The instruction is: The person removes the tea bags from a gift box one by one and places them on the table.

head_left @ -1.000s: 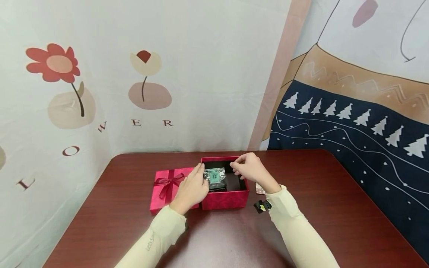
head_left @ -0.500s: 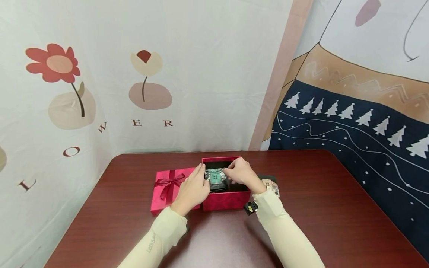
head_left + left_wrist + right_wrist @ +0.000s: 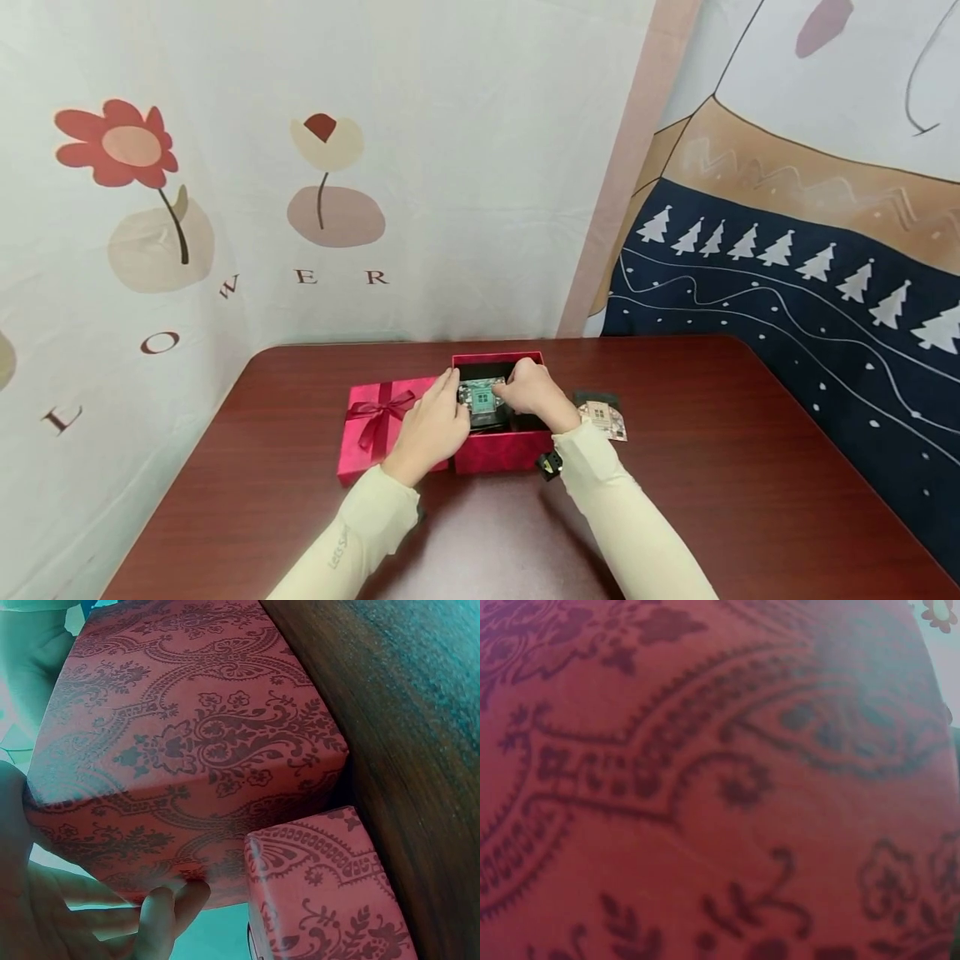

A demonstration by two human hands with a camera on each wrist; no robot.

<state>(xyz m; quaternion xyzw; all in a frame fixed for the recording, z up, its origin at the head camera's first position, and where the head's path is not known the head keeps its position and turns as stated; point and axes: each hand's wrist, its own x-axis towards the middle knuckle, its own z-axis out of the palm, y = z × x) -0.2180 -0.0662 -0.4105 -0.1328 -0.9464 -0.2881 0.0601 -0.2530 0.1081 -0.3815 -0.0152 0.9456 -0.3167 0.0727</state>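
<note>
Left wrist: your left hand (image 3: 94, 915), fingers apart, touches the box (image 3: 195, 727). Head alone: your right hand (image 3: 534, 390) inside, grip not discernible; table (image 3: 720, 442) extends rightward.

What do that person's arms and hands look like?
The left hand and right hand are bare. The left sleeve and right sleeve are long and pale cream, wrinkled at the ends. Dark lettering marks the left sleeve, too small to read fully. A little black device with a yellowish patch sits by the right sleeve's end.
</note>
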